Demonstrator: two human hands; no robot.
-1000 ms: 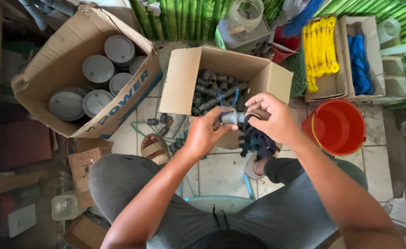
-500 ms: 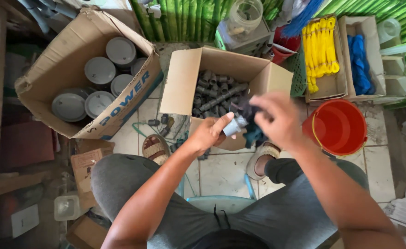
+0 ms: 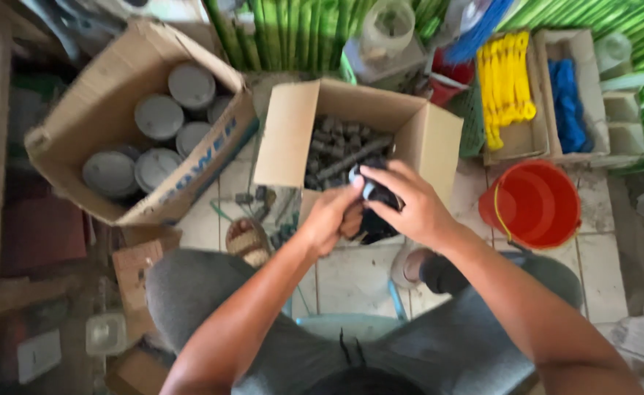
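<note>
I am looking at a blurry picture, so small things are hard to make out. My left hand [image 3: 329, 219] and right hand [image 3: 409, 208] are closing around a dark part [image 3: 375, 196], and my fingers are hiding most of it, so I cannot tell its shape. The grey bits [image 3: 340, 146] in the middle box [image 3: 292, 135] are smearing together. The big box [image 3: 102, 110] is covering the lower parts of the round cans [image 3: 159, 117]. My knee is hiding part of the sandal [image 3: 247, 241]. The picture's edge is cutting off the papers [image 3: 640, 329] on the right and my arms at the bottom.
</note>
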